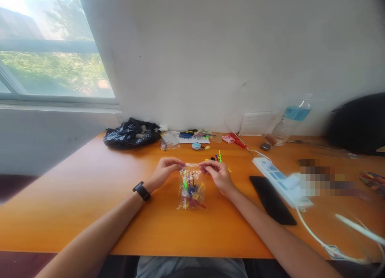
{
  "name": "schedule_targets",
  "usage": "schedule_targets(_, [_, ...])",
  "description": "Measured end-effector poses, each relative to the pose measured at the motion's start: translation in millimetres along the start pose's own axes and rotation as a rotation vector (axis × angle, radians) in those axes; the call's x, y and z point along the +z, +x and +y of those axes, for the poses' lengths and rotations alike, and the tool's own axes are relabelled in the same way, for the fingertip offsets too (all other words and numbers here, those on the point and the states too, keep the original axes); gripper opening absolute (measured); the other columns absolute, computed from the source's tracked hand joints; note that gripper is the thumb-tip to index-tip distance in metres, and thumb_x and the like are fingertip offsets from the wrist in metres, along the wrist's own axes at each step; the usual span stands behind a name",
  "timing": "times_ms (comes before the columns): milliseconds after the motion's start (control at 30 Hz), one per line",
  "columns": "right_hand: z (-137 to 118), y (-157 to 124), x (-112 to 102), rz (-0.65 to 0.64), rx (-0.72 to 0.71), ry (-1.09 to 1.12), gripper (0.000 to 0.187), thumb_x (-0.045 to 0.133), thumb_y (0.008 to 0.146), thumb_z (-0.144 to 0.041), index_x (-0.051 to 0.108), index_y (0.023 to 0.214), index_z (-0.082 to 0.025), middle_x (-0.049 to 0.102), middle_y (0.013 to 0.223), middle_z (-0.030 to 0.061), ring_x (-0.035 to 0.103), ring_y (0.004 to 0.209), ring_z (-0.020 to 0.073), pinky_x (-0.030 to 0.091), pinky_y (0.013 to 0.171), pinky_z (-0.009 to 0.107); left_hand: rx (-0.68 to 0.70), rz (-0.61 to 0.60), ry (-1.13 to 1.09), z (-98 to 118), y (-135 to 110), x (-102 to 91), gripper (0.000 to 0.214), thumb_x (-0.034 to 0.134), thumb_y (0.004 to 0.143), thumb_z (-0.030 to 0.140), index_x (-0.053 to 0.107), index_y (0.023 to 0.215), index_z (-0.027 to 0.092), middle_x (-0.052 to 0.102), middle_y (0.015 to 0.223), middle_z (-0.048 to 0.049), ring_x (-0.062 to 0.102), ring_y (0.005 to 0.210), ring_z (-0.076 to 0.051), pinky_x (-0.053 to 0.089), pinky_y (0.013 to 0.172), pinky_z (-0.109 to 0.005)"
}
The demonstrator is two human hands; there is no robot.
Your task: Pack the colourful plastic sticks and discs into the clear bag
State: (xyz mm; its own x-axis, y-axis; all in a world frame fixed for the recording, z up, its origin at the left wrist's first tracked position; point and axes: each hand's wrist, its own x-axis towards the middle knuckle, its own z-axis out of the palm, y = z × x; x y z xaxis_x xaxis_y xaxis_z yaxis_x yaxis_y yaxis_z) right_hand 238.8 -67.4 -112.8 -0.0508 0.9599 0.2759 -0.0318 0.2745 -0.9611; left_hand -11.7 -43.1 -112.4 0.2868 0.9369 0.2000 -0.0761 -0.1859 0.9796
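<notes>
A small clear plastic bag (192, 189) hangs between my hands over the wooden table, its lower end at or near the tabletop. Inside it are several small plastic pieces in green, blue, white, yellow, red and black. My left hand (170, 167), with a dark watch on the wrist, pinches the bag's top left corner. On the other side my right hand (217, 173) pinches the top right corner. Just behind my right hand lie loose small plastic pieces (219, 155), green, blue, yellow and black, partly hidden by the fingers.
Right of my arm lie a black phone (272, 199) and a white power strip (281, 181) with cables. Along the wall stand a black plastic bag (132, 134), a round tin (196, 146), red-handled tool (237, 140) and a water bottle (288, 123). Part of the right side is pixelated.
</notes>
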Motion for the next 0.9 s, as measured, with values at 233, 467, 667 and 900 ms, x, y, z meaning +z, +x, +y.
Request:
schedule_targets(233, [-10.3, -6.3, 2.3, -0.046, -0.042, -0.071, 0.024, 0.065, 0.089, -0.039, 0.079, 0.085, -0.020, 0.074, 0.085, 0.0061, 0.067, 0.078, 0.0202, 0.055, 0.079, 0.035, 0.026, 0.097, 0.045, 4.7, -6.0, 13.3, 0.027, 0.086, 0.078, 0.039, 0.078, 0.078, 0.014, 0.077, 0.080, -0.0074, 0.069, 0.074, -0.018, 0.055, 0.072, -0.028])
schedule_targets(467, [-9.2, -7.0, 12.7, -0.046, 0.031, -0.052, 0.045, 0.086, 0.078, -0.048, 0.070, 0.111, -0.022, 0.071, 0.087, 0.0029, 0.068, 0.083, 0.0193, 0.055, 0.079, 0.032, 0.064, 0.128, -0.063, 8.7, -10.9, 26.5, 0.039, 0.092, 0.074, 0.038, 0.073, 0.101, 0.017, 0.073, 0.081, -0.0021, 0.068, 0.076, -0.014, 0.056, 0.074, -0.025])
schedule_targets(667, [-0.2, -7.9, 18.9, -0.142, 0.037, -0.057, 0.032, 0.082, 0.082, -0.050, 0.076, 0.085, -0.019, 0.073, 0.080, 0.0036, 0.066, 0.071, 0.0170, 0.053, 0.070, 0.030, -0.027, 0.010, 0.004, -0.1, -12.5, 31.1, 0.036, 0.089, 0.077, 0.042, 0.079, 0.096, 0.013, 0.078, 0.088, -0.0083, 0.070, 0.079, -0.018, 0.056, 0.073, -0.026])
schedule_targets(900, [-5.3, -6.2, 14.1, -0.214, 0.060, -0.089, 0.037, 0.080, 0.084, -0.054, 0.079, 0.087, -0.017, 0.069, 0.068, 0.0015, 0.059, 0.059, 0.0140, 0.048, 0.060, 0.028, -0.019, -0.005, 0.072, -1.1, -11.1, 30.3, 0.036, 0.088, 0.078, 0.048, 0.081, 0.081, 0.013, 0.079, 0.080, -0.0094, 0.069, 0.068, -0.017, 0.053, 0.061, -0.025])
